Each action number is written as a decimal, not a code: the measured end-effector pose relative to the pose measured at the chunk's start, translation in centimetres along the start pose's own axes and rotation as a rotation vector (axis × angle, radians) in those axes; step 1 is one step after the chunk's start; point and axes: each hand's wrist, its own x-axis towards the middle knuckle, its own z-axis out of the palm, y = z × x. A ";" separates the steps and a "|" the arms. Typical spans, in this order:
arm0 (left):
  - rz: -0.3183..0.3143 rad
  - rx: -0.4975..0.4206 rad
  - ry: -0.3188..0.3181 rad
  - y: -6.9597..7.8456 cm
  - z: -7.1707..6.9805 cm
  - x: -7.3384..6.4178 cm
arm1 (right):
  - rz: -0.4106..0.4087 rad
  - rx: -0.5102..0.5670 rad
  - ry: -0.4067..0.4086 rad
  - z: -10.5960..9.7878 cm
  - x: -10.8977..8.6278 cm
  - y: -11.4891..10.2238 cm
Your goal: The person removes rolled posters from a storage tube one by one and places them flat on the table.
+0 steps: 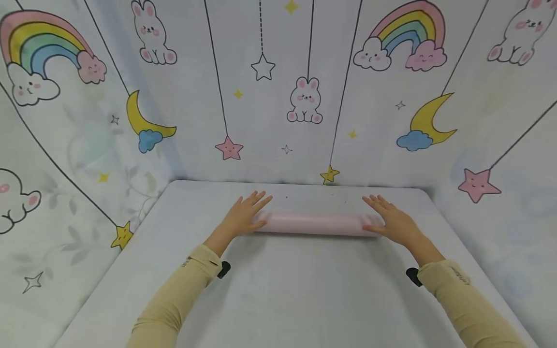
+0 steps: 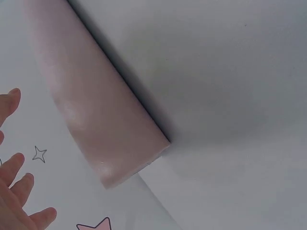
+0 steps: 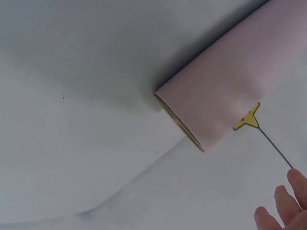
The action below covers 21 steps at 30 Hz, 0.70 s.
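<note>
A pink roll (image 1: 315,224) lies on a white table (image 1: 304,295), long axis running nine to three o'clock. The left hand (image 1: 242,215) is at its nine-o'clock end, the right hand (image 1: 395,223) at three, equally near; fingers spread, contact unclear.

Booth-like nook, room type unclear: white tabletop (image 1: 313,290) at 6 o'clock, cartoon-printed walls (image 1: 261,111) at 9, 12, 3.
</note>
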 end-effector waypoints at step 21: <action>-0.022 -0.005 -0.027 -1.0 0.5 0.7 | -0.016 0.008 -0.009 0.5 1.0 -0.1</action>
